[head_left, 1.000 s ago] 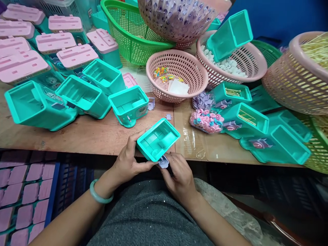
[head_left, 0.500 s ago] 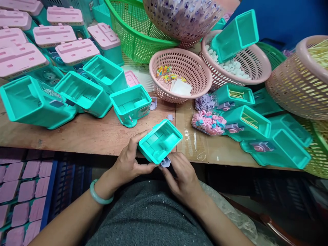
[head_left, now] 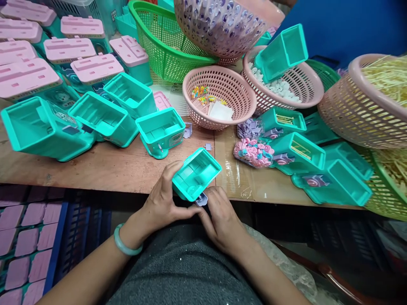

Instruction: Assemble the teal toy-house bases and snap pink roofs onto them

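Observation:
At the table's front edge my left hand (head_left: 162, 197) is closed around the side of an open-topped teal plastic box (head_left: 196, 174), which is tilted so its inside faces me. My right hand (head_left: 222, 220) pinches a small lilac plastic piece (head_left: 201, 199) against the box's lower right side. Its fingertips are partly hidden behind the piece. Both thumbs come close together just below the box. A small lilac square part (head_left: 207, 146) lies on the table beyond it. To the left stands another open teal box (head_left: 161, 130) with a lilac piece (head_left: 187, 130) beside it.
Pink-lidded teal boxes (head_left: 95, 67) crowd the back left. A pink basket (head_left: 219, 95) holds small colourful pieces and white paper. Right of it are a tub of pink and blue swirls (head_left: 253, 152) and teal boxes with lilac parts (head_left: 340, 182). A blue crate (head_left: 57, 237) is at lower left.
The view has shifted slightly, moving the right-hand things leftward. My left thumb has stretched towards the right hand under the box. Both hands keep hold of the box and the lilac piece.

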`<state>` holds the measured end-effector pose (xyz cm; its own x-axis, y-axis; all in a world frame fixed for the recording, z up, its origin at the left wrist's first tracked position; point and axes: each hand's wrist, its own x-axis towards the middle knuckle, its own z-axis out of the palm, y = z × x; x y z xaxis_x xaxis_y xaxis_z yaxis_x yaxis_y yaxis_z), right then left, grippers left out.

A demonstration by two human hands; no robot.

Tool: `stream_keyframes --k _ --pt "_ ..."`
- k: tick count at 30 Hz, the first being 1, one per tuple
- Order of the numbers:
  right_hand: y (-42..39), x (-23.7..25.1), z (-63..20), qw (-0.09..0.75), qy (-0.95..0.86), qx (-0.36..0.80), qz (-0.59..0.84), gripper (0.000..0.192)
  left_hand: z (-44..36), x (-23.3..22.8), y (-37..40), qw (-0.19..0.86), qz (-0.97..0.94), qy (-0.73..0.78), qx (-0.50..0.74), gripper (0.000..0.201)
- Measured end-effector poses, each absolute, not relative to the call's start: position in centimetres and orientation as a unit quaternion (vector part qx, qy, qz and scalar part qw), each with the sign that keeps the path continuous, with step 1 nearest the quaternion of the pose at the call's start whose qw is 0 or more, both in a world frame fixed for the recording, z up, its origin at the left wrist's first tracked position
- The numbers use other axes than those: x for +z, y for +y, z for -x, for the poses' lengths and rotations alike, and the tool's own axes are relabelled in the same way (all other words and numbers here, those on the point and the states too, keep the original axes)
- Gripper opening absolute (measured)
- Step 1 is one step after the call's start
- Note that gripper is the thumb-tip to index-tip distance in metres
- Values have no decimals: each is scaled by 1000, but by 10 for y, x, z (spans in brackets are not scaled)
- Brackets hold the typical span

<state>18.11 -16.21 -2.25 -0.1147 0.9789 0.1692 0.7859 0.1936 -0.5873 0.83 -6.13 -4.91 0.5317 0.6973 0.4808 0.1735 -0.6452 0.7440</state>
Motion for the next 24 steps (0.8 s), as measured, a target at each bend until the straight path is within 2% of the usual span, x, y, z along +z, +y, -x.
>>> stream_keyframes --k 11,19,24 --pt "-159 -21 -187 259 -730 201 600 15 -11 -64 -58 287 -799 246 467 98" --pt "-156 -19 -191 252 -746 209 579 23 -7 -61 -55 288 -809 236 456 87" --pt "-157 -21 -190 232 -746 193 593 20 -7 -60 -55 280 -818 229 447 86"
